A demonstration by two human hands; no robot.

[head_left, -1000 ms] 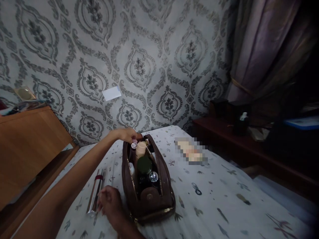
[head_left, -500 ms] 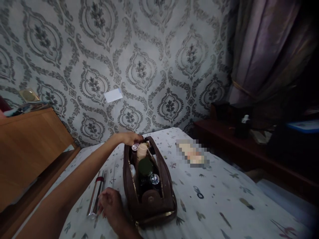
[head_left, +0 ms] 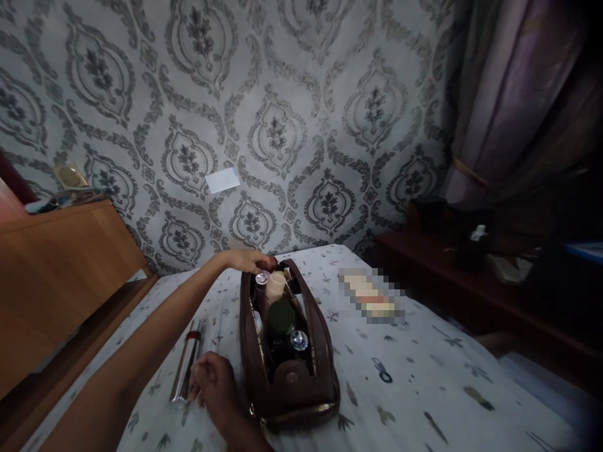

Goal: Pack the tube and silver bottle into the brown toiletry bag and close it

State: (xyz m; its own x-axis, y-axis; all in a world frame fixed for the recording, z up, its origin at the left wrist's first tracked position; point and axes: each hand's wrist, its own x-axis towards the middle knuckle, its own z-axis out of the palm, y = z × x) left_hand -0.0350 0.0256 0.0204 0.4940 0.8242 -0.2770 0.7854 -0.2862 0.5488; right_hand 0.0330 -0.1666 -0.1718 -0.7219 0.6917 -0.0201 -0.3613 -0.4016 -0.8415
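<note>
A brown toiletry bag (head_left: pixel 252 351) lies unzipped on the bed, filled with several bottles and cosmetics. Inside are a dark green-lidded container (head_left: pixel 281 316), a beige bottle (head_left: pixel 276 286), a clear faceted cap (head_left: pixel 299 340) and another shiny round cap (head_left: pixel 261 279). My left hand (head_left: pixel 249 258) reaches to the bag's far end, its fingers closed on the rim there; the fingertips are partly hidden. My right hand (head_left: pixel 214 380) rests on the sheet left of the bag, fingers curled in with nothing visible in them. Beside its fingertips lies a silver tube with a red band (head_left: pixel 187 367).
A pixelated flat item (head_left: pixel 372 295) lies on the patterned bedsheet (head_left: pixel 414 389) right of the bag. A wooden headboard-like panel (head_left: pixel 70 263) stands at left. Patterned wallpaper covers the wall behind. At right is a dark red shelf (head_left: pixel 409 263) below a tied curtain (head_left: pixel 499 107).
The whole view has shifted slightly, so everything sits a little further right. Both hands keep nearly the same places by the bag.
</note>
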